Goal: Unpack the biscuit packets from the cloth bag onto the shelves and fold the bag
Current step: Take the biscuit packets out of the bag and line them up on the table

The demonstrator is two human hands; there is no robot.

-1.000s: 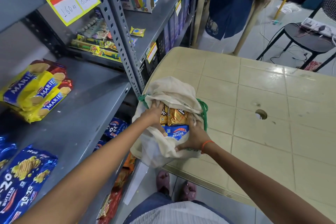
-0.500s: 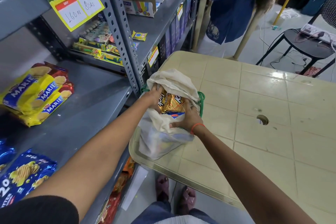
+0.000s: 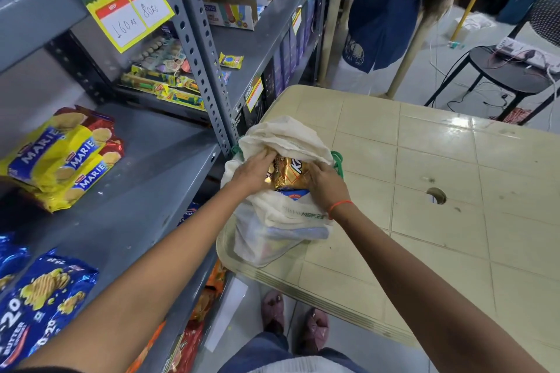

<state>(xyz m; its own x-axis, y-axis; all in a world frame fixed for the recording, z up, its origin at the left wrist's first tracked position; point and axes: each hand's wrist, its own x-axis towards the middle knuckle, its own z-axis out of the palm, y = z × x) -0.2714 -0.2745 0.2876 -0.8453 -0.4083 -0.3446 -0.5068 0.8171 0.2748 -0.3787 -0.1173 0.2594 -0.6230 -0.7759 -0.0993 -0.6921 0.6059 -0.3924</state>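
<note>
A cream cloth bag (image 3: pixel 274 221) with green handles stands at the near left corner of the beige table (image 3: pixel 439 191). In its open mouth shows a gold biscuit packet (image 3: pixel 289 174), with a blue packet (image 3: pixel 292 193) under it. My left hand (image 3: pixel 253 171) grips the gold packet's left end and my right hand (image 3: pixel 325 186) grips its right end; the fingertips are hidden inside the bag. On the grey shelf (image 3: pixel 145 185) lie yellow Marie packets (image 3: pixel 60 160) and blue 20-20 butter packets (image 3: pixel 42 300).
A grey perforated shelf upright (image 3: pixel 200 51) stands just left of the bag. Another person in blue (image 3: pixel 385 3) works at the far shelf. A black stool (image 3: pixel 512 73) with cables stands at the back right. The table has a centre hole (image 3: pixel 436 195).
Both hands have closed in on the gold packet and lifted it higher in the bag's mouth. The blue packet under it shows less.
</note>
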